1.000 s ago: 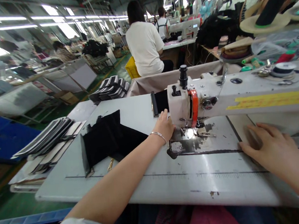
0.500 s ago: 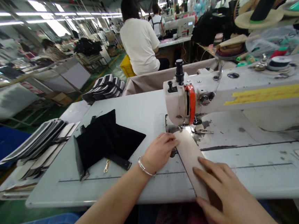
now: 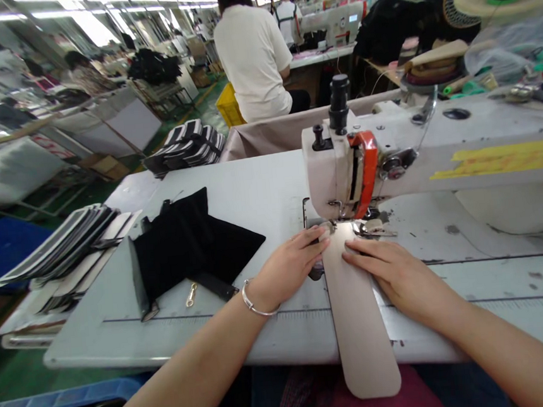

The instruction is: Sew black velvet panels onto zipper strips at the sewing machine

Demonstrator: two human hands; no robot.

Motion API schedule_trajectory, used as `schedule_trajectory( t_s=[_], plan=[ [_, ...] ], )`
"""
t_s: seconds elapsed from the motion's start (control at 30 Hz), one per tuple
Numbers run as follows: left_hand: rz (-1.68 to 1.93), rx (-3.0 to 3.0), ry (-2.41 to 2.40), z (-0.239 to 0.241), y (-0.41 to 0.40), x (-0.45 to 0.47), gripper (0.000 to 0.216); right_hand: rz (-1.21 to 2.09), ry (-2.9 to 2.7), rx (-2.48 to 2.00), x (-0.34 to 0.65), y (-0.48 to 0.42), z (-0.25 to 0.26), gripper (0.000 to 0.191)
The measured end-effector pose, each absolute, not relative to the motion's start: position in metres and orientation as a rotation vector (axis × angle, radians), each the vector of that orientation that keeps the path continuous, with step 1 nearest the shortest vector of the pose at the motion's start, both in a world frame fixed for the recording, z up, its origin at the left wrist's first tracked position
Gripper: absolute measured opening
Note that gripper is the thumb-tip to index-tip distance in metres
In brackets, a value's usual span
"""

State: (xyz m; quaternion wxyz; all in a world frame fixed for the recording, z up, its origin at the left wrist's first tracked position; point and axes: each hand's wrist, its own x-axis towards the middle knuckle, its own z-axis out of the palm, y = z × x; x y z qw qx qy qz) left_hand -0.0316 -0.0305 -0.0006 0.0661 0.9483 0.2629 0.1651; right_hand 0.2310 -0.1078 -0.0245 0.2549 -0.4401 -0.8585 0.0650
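A long beige strip [image 3: 360,322] with rounded corners lies under the head of the sewing machine [image 3: 335,172] and hangs over the table's front edge. My left hand [image 3: 290,266] rests on the strip's far left corner, fingers stretched out beside the presser foot. From the right, my right hand [image 3: 392,275] lays its extended fingers flat on the strip near the needle area. The needle's tip is hidden by the machine head. Left of my hands, a black fabric piece [image 3: 175,250] lies on the table beside a gold metal clasp [image 3: 191,295].
Stacked black and white strips [image 3: 66,247] stand at the table's left, with another stack [image 3: 190,144] behind. A blue crate [image 3: 61,402] is at lower left. A person in a white shirt [image 3: 254,59] sits ahead, beyond a fabric-lined bin [image 3: 266,137].
My right hand has moved forward along the strip, from its near end to beside the needle. The strip has swung straighter toward me. My left hand stays near the presser foot.
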Motion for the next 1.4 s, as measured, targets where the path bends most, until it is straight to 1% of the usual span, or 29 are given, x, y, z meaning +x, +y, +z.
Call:
schedule_trajectory(
  t_s=[0.23,0.57,0.67,0.77,0.83,0.93,1.0,1.03,1.07,1.17,1.23,1.3,1.33,1.37,1.4],
  plan=[
    [0.365,2.993,0.756,-0.004,-0.026,-0.028,0.041,0.164,-2.332,-1.209,0.231,-0.106,-0.024,0.052],
    [0.453,2.968,0.738,-0.010,-0.022,-0.028,0.037,0.139,-2.347,-1.232,0.232,-0.106,-0.028,0.051],
    [0.347,3.003,0.749,-0.008,-0.027,-0.023,0.039,0.100,-2.332,-1.207,0.237,-0.106,-0.039,0.050],
    [0.176,3.014,0.778,0.005,-0.036,-0.034,0.042,0.012,-2.335,-1.152,0.242,-0.103,-0.052,0.049],
    [0.090,2.966,0.979,0.020,-0.045,-0.059,0.046,-0.058,-2.337,-1.109,0.245,-0.099,-0.058,0.047],
    [0.048,2.792,1.665,0.035,-0.058,-0.120,0.061,-0.154,-2.338,-1.050,0.246,-0.095,-0.059,0.045],
    [0.000,2.628,2.066,0.036,-0.061,-0.165,0.072,-0.193,-2.336,-1.015,0.246,-0.093,-0.060,0.046],
    [-0.021,2.584,2.123,0.035,-0.060,-0.184,0.072,-0.202,-2.331,-1.005,0.246,-0.092,-0.061,0.046],
    [-0.029,2.567,2.138,0.034,-0.057,-0.200,0.067,-0.204,-2.326,-1.002,0.246,-0.091,-0.062,0.047],
    [0.046,2.552,2.169,0.044,-0.049,-0.224,0.040,-0.174,-2.321,-1.030,0.246,-0.091,-0.068,0.047],
    [0.204,2.562,2.269,0.062,-0.052,-0.217,0.033,-0.139,-2.322,-1.061,0.246,-0.091,-0.068,0.046],
    [0.448,2.674,2.280,0.081,-0.068,-0.193,0.034,-0.099,-2.326,-1.094,0.245,-0.093,-0.060,0.044],
    [0.569,2.784,2.187,0.088,-0.080,-0.176,0.034,-0.080,-2.331,-1.106,0.243,-0.093,-0.054,0.042],
    [0.630,2.898,1.979,0.092,-0.093,-0.158,0.033,-0.067,-2.338,-1.110,0.241,-0.093,-0.046,0.040],
    [0.611,2.990,1.697,0.093,-0.107,-0.138,0.033,-0.059,-2.348,-1.110,0.238,-0.093,-0.039,0.038]
  ],
)
